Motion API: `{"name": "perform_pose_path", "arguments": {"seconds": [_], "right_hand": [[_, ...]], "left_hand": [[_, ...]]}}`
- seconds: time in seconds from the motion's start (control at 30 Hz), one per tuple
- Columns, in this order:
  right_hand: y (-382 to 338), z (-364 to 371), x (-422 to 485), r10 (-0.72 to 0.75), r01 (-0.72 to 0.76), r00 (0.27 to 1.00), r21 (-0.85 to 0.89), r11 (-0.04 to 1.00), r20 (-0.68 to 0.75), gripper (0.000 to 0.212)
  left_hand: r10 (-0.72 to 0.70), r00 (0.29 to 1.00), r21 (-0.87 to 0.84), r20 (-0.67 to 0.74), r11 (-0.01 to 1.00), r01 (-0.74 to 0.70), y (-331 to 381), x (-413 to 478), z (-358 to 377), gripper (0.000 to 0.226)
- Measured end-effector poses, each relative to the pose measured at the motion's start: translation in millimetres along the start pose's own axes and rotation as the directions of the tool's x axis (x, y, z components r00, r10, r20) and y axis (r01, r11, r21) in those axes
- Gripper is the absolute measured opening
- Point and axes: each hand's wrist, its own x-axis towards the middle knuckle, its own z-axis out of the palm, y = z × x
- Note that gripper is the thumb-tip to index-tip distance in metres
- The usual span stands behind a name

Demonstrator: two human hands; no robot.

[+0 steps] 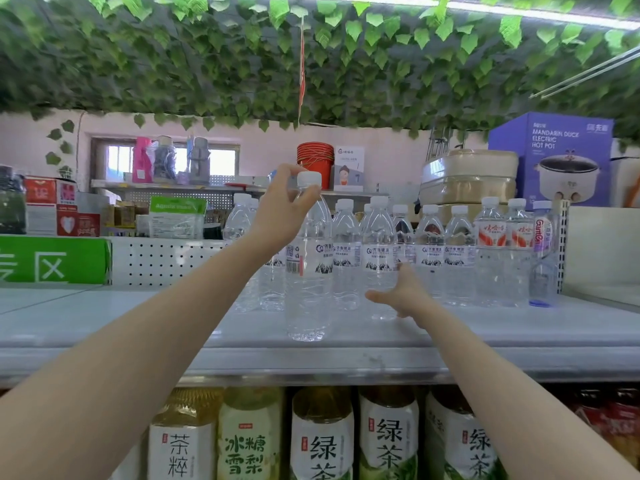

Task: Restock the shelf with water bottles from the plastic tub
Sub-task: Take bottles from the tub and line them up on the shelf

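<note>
Bottle, look: a clear water bottle (309, 289) with a white cap (309, 179) and a white label (320, 259) carrying a mountain print and a barcode; it is filled and ribbed below the label.
Bottle, place: it is seen on the shelf (138, 327), near the shelf's front edge and in front of the row of bottles (429, 254) at the shelf's back. Whether the base fully rests on the shelf cannot be told.
Bottle, axis: the long axis is upright to the shelf, cap up, with no tilt noted.
Left hand: the left hand (282, 209) is held above the shelf, and its fingers and thumb are curled round the bottle's neck just under the cap.
Right hand: the right hand (403, 292) is held low over the shelf with its fingers spread wide and nothing gripped. It is just beside a bottle of the row; contact cannot be told.
Open room: bare shelf is seen along the left half, up to the perforated back panel (162, 261).
Edges: the right end of the shelf is filled by the row.
Below the shelf: tea bottles (322, 434) are ranged under its front lip.
</note>
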Motion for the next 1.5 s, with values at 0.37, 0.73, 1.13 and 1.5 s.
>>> {"name": "perform_pose_path", "arguments": {"seconds": [0.37,0.73,1.13,1.5], "right_hand": [[-10,8,25,0.116,-0.115,0.993,-0.097,0.989,0.01,0.096],[-7,15,34,0.036,-0.049,0.997,-0.201,0.978,-0.068,0.088],[-11,15,25,0.031,-0.048,0.996,-0.21,0.976,-0.084,0.079],[-40,-21,-45,-0.177,0.188,0.981,0.147,0.971,-0.079,0.051]], "left_hand": [[0.016,1.0,0.01,0.014,1.0,-0.016,-5,5,-2,0.022],[0.029,0.999,0.025,0.022,0.999,-0.029,-6,5,-8,0.024],[0.039,0.998,0.05,0.056,0.998,-0.042,0,2,-15,0.022],[-0.006,0.995,-0.012,-0.101,1.0,0.005,14,-7,-16,0.033]]}}
